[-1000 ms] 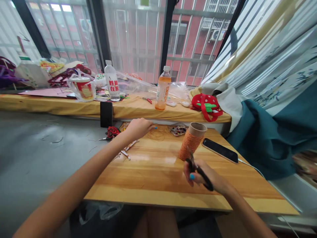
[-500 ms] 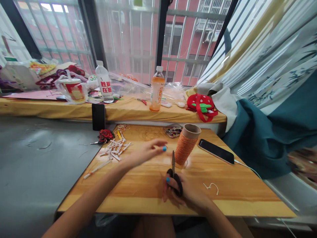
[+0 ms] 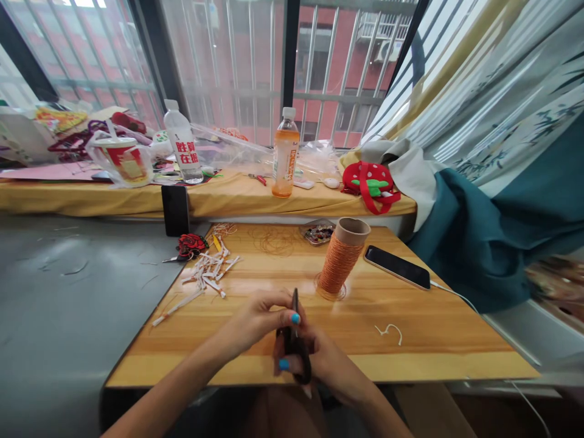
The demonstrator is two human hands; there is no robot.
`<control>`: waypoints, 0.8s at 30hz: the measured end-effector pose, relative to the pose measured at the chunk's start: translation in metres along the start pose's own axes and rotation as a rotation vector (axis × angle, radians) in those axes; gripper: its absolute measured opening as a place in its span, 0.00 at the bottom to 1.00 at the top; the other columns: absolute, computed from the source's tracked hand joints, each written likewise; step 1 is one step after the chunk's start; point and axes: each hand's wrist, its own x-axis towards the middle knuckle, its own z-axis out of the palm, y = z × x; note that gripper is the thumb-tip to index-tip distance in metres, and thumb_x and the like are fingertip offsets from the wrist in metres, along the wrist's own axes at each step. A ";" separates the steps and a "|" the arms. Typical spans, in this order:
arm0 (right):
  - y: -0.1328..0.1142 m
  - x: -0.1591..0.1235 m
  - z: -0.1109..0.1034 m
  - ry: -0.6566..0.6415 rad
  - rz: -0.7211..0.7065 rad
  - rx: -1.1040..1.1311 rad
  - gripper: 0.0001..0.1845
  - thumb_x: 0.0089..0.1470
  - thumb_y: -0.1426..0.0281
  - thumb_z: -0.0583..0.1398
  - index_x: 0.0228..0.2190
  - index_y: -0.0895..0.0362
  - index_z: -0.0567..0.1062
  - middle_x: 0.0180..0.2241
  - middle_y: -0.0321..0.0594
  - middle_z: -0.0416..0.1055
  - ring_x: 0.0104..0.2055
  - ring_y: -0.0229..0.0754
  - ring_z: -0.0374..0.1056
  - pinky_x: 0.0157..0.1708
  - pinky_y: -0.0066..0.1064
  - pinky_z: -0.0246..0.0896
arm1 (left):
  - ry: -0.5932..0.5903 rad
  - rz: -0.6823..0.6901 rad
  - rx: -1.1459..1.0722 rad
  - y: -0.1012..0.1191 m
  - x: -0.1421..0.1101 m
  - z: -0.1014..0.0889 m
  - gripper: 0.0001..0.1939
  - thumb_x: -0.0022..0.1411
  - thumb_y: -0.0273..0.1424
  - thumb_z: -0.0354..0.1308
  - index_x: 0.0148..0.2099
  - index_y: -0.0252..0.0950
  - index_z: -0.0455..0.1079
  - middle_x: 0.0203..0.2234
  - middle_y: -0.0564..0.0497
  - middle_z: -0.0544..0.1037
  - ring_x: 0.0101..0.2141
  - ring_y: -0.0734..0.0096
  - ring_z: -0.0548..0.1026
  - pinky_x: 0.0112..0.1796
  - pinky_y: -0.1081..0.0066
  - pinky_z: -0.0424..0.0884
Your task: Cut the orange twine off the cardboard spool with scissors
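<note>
My right hand (image 3: pixel 322 359) is wrapped around black-handled scissors (image 3: pixel 298 356), whose blade points up and away from me near the front of the table. Beside the blade, my left hand (image 3: pixel 269 316) is closed, thumb and fingertips pressed together against the scissors. Whatever its fingers pinch is too small or hidden to make out. Beyond the hands, slightly right, a cardboard tube wound with orange cord (image 3: pixel 340 261) stands upright. A short piece of white cord (image 3: pixel 389 331) lies to the right.
White and orange scraps (image 3: pixel 212 267) and a red-and-black item (image 3: pixel 191 246) lie at left. A clear tray of beads (image 3: pixel 317 233) sits behind the tube, with a phone (image 3: pixel 396 266) on its right. Bottles, including an orange drink (image 3: pixel 286 155), line the yellow-covered ledge (image 3: pixel 237 198).
My left hand has come down and toward me to meet the scissors. My right hand has shifted slightly left, still gripping them. The whole view has tilted a little.
</note>
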 end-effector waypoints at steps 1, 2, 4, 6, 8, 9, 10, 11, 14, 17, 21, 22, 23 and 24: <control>0.003 -0.004 -0.001 0.035 -0.039 0.008 0.16 0.32 0.61 0.65 0.21 0.60 0.70 0.15 0.31 0.62 0.14 0.27 0.51 0.10 0.18 0.45 | -0.049 0.042 0.045 0.000 0.003 0.001 0.15 0.56 0.39 0.49 0.31 0.32 0.70 0.29 0.49 0.73 0.33 0.69 0.70 0.35 0.71 0.65; 0.006 -0.009 -0.004 0.102 -0.107 0.032 0.17 0.31 0.60 0.65 0.19 0.60 0.68 0.15 0.31 0.60 0.14 0.27 0.51 0.10 0.19 0.45 | -0.069 0.074 0.106 -0.002 0.008 0.002 0.15 0.58 0.37 0.47 0.33 0.32 0.69 0.31 0.48 0.73 0.35 0.69 0.69 0.37 0.71 0.64; 0.009 -0.021 -0.020 0.308 -0.324 0.119 0.21 0.29 0.55 0.64 0.16 0.58 0.64 0.15 0.32 0.60 0.14 0.28 0.52 0.11 0.20 0.47 | -0.038 0.096 0.287 -0.012 0.021 0.005 0.13 0.60 0.33 0.45 0.36 0.32 0.68 0.33 0.48 0.71 0.36 0.71 0.68 0.38 0.71 0.64; 0.005 -0.035 -0.046 0.451 -0.472 0.149 0.22 0.30 0.53 0.63 0.17 0.56 0.62 0.17 0.33 0.62 0.13 0.30 0.53 0.09 0.22 0.48 | -0.008 0.107 0.534 -0.028 0.036 0.011 0.10 0.59 0.29 0.46 0.35 0.33 0.68 0.32 0.48 0.70 0.35 0.72 0.67 0.37 0.72 0.64; -0.006 -0.045 -0.076 0.640 -0.595 0.096 0.20 0.31 0.56 0.65 0.20 0.54 0.64 0.22 0.34 0.66 0.19 0.34 0.61 0.15 0.24 0.57 | -0.036 0.155 0.792 -0.044 0.051 0.020 0.07 0.57 0.27 0.49 0.35 0.33 0.68 0.32 0.49 0.69 0.35 0.70 0.66 0.37 0.72 0.63; -0.014 -0.047 -0.090 0.720 -0.631 0.053 0.18 0.32 0.59 0.65 0.22 0.54 0.64 0.28 0.36 0.67 0.27 0.37 0.66 0.24 0.26 0.62 | -0.046 0.183 0.902 -0.051 0.058 0.025 0.07 0.57 0.27 0.49 0.37 0.33 0.67 0.33 0.48 0.69 0.36 0.68 0.65 0.37 0.71 0.63; -0.022 -0.047 -0.103 0.769 -0.669 0.001 0.18 0.33 0.60 0.65 0.23 0.54 0.64 0.32 0.37 0.68 0.34 0.39 0.67 0.32 0.28 0.63 | -0.049 0.205 0.994 -0.057 0.063 0.030 0.07 0.57 0.28 0.49 0.38 0.33 0.67 0.34 0.47 0.69 0.37 0.67 0.65 0.37 0.70 0.63; -0.030 -0.045 -0.114 0.786 -0.685 -0.054 0.17 0.34 0.61 0.65 0.24 0.53 0.63 0.36 0.38 0.67 0.40 0.41 0.65 0.39 0.31 0.61 | -0.049 0.221 1.063 -0.062 0.067 0.034 0.08 0.57 0.28 0.49 0.39 0.33 0.66 0.34 0.47 0.68 0.37 0.66 0.64 0.37 0.69 0.63; -0.049 -0.028 -0.133 0.649 -0.646 -0.181 0.19 0.34 0.64 0.65 0.25 0.53 0.61 0.42 0.39 0.65 0.46 0.43 0.62 0.47 0.37 0.53 | -0.040 0.249 1.145 -0.071 0.074 0.040 0.08 0.59 0.29 0.47 0.36 0.32 0.65 0.34 0.47 0.68 0.37 0.65 0.64 0.37 0.69 0.63; -0.064 -0.006 -0.133 0.466 -0.592 -0.224 0.22 0.32 0.67 0.66 0.27 0.52 0.59 0.40 0.37 0.65 0.45 0.41 0.62 0.46 0.35 0.55 | -0.052 0.280 1.159 -0.073 0.075 0.039 0.07 0.59 0.28 0.47 0.35 0.32 0.65 0.32 0.48 0.68 0.35 0.67 0.64 0.36 0.70 0.63; -0.077 0.013 -0.121 0.368 -0.533 -0.249 0.26 0.29 0.69 0.67 0.28 0.51 0.57 0.27 0.30 0.64 0.33 0.37 0.65 0.36 0.30 0.60 | -0.060 0.317 1.181 -0.072 0.070 0.036 0.07 0.60 0.27 0.46 0.34 0.32 0.64 0.32 0.48 0.68 0.34 0.67 0.63 0.35 0.70 0.63; -0.078 0.016 -0.119 0.389 -0.538 -0.263 0.26 0.29 0.69 0.67 0.28 0.52 0.57 0.26 0.29 0.63 0.31 0.37 0.64 0.34 0.29 0.60 | -0.060 0.319 1.182 -0.071 0.068 0.035 0.07 0.60 0.27 0.46 0.34 0.32 0.64 0.31 0.48 0.68 0.34 0.67 0.63 0.35 0.70 0.63; -0.078 0.018 -0.117 0.426 -0.550 -0.276 0.26 0.28 0.68 0.67 0.28 0.52 0.56 0.25 0.29 0.62 0.30 0.36 0.64 0.33 0.29 0.60 | -0.058 0.315 1.182 -0.070 0.066 0.033 0.07 0.60 0.27 0.45 0.34 0.32 0.64 0.31 0.48 0.68 0.34 0.67 0.63 0.35 0.70 0.63; -0.077 0.019 -0.115 0.471 -0.564 -0.287 0.26 0.28 0.68 0.67 0.27 0.52 0.56 0.26 0.29 0.62 0.30 0.36 0.64 0.33 0.29 0.60 | -0.050 0.308 1.182 -0.068 0.063 0.031 0.07 0.60 0.27 0.45 0.33 0.32 0.64 0.31 0.48 0.68 0.34 0.67 0.63 0.35 0.70 0.63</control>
